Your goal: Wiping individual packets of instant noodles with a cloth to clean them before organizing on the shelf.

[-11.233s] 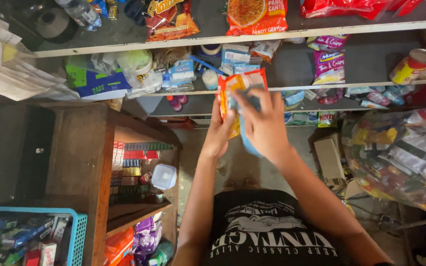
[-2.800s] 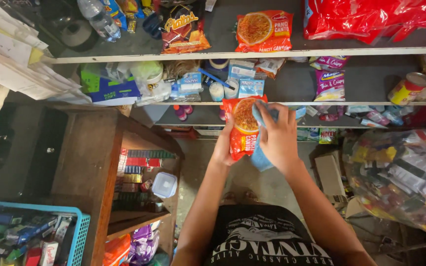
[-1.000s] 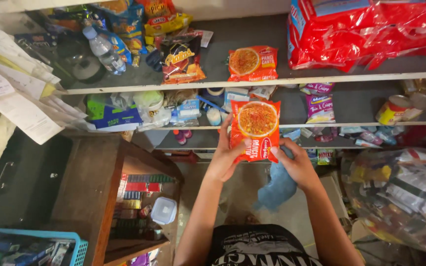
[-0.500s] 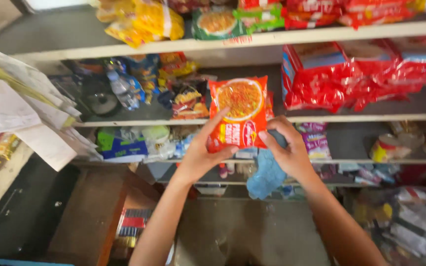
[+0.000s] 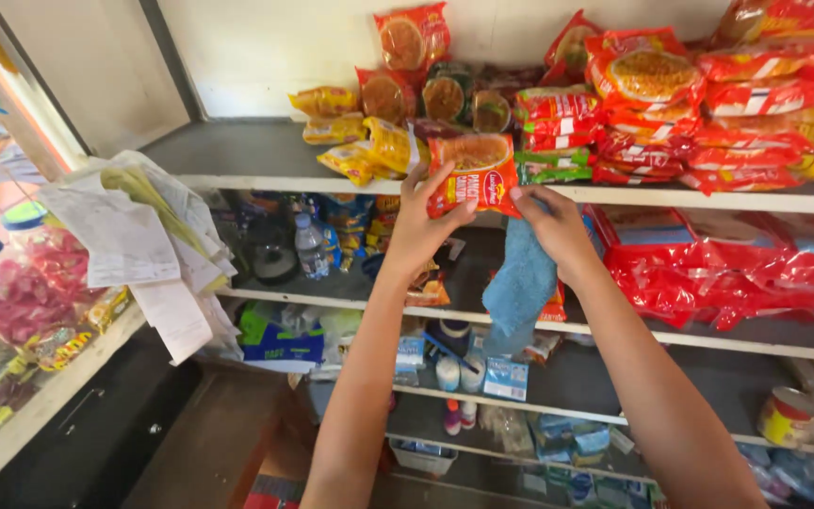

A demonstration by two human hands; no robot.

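Left hand (image 5: 418, 236) clamped on red noodle packet (image 5: 471, 174) at top shelf (image 5: 237, 155) edge; right hand (image 5: 550, 224) touching packet, grip closed around blue cloth (image 5: 518, 287).

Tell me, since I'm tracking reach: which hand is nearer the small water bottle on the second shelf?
Left. The left hand holds the noodle packet just right of the water bottle; the right hand, holding a blue cloth, is farther right.

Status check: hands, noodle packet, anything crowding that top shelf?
Left hand grips noodle packet at top shelf edge. Right hand touches packet, holding blue cloth. Stacked packets crowd right.
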